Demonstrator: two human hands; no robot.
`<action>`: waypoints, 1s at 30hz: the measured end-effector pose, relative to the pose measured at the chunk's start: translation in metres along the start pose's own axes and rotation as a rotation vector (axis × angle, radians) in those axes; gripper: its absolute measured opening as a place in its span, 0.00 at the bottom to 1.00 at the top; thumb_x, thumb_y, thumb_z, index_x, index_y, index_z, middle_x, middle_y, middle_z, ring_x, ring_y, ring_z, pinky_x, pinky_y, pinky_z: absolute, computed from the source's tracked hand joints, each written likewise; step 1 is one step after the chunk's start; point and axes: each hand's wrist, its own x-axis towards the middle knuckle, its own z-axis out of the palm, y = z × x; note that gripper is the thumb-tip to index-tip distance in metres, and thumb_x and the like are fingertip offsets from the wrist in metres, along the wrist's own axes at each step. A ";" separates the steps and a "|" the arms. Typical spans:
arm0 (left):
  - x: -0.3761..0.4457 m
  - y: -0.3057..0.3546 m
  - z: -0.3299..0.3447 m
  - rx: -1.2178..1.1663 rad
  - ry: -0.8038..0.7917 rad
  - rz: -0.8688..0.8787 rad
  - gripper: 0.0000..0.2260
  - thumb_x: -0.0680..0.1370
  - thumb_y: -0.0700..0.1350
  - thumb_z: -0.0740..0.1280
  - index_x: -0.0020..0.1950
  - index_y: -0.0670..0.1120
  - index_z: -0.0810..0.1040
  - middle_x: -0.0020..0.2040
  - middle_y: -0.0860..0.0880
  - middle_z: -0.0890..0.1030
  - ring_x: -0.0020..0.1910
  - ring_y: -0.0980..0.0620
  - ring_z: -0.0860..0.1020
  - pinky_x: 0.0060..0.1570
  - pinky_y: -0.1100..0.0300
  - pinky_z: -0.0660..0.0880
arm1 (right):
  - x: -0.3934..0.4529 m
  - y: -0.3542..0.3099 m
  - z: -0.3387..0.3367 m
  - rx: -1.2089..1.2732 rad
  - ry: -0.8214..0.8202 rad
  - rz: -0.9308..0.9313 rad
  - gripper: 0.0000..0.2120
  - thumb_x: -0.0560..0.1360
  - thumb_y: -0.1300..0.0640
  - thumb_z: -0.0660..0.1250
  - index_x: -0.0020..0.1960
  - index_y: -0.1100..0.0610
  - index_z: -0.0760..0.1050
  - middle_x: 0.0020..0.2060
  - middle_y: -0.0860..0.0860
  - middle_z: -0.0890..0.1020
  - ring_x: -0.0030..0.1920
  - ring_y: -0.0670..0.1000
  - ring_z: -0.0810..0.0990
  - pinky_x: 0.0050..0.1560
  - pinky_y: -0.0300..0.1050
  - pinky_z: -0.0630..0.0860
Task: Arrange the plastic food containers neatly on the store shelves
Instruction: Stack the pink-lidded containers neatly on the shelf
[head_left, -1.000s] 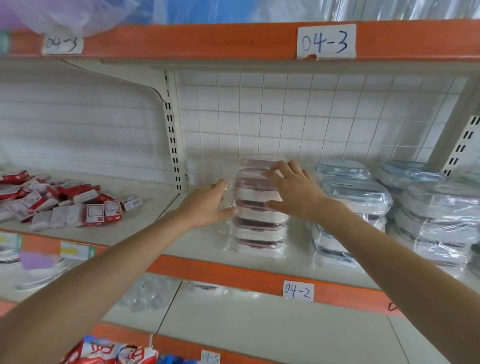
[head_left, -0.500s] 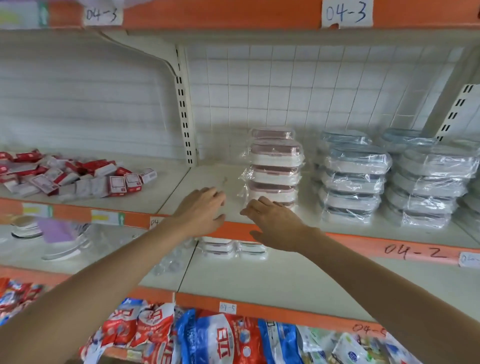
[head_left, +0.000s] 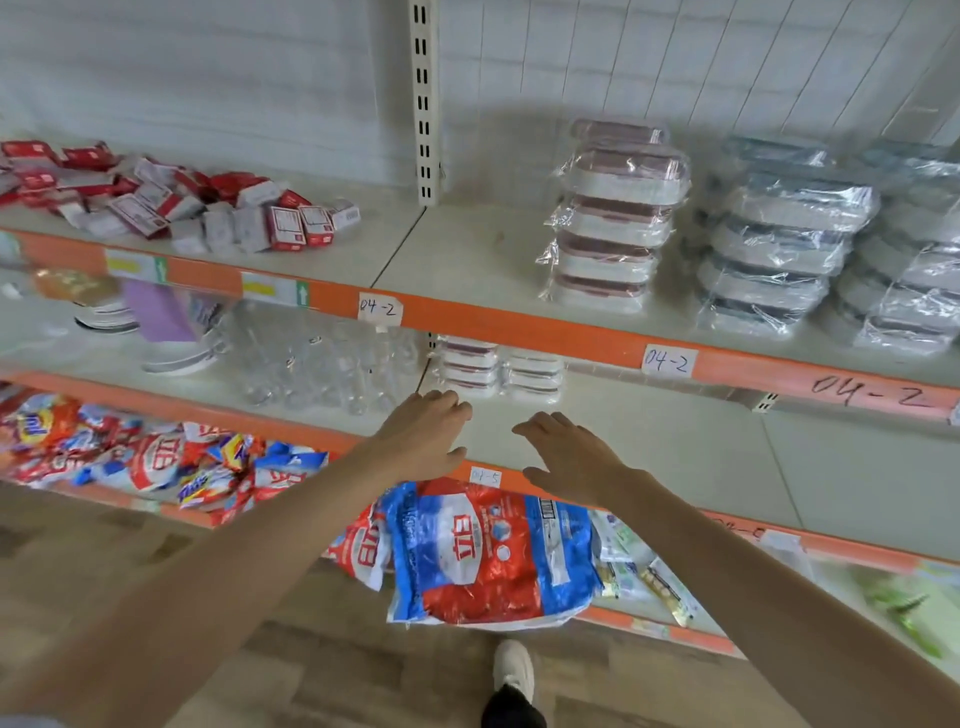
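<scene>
Now we hold both hands flat over the lower shelf (head_left: 675, 447), the left hand (head_left: 423, 434) and right hand (head_left: 563, 457) with fingers loosely spread and gripping nothing. Just beyond our fingertips sit two low stacks of pink-lidded containers (head_left: 498, 371), blurred, perhaps wrapped. Above them, a taller wrapped pink-lidded stack (head_left: 613, 218) stands beside blue-lidded stacks (head_left: 779, 234).

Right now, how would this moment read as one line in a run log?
left hand: open, empty | right hand: open, empty | both over lower shelf, short of low pink-lidded container stacks | upper pink stack: upright, untouched
</scene>
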 end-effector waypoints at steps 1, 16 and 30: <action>0.003 0.001 0.002 0.006 -0.021 0.005 0.22 0.78 0.53 0.61 0.69 0.44 0.67 0.62 0.46 0.72 0.58 0.48 0.73 0.56 0.54 0.70 | 0.001 0.003 0.003 0.009 -0.002 0.012 0.28 0.78 0.51 0.61 0.75 0.55 0.57 0.70 0.51 0.64 0.69 0.52 0.63 0.67 0.49 0.65; 0.128 -0.011 0.134 -0.178 -0.079 -0.096 0.23 0.78 0.51 0.63 0.68 0.40 0.66 0.63 0.44 0.70 0.62 0.46 0.70 0.59 0.51 0.71 | 0.107 0.112 0.115 0.265 0.190 0.203 0.34 0.76 0.50 0.66 0.75 0.60 0.54 0.71 0.54 0.61 0.71 0.55 0.60 0.70 0.49 0.62; 0.222 -0.042 0.231 -0.334 0.415 -0.185 0.17 0.78 0.42 0.63 0.66 0.44 0.69 0.59 0.45 0.70 0.57 0.45 0.72 0.47 0.62 0.63 | 0.243 0.206 0.148 0.292 0.699 0.283 0.44 0.71 0.46 0.71 0.76 0.57 0.50 0.75 0.56 0.51 0.74 0.57 0.52 0.72 0.52 0.57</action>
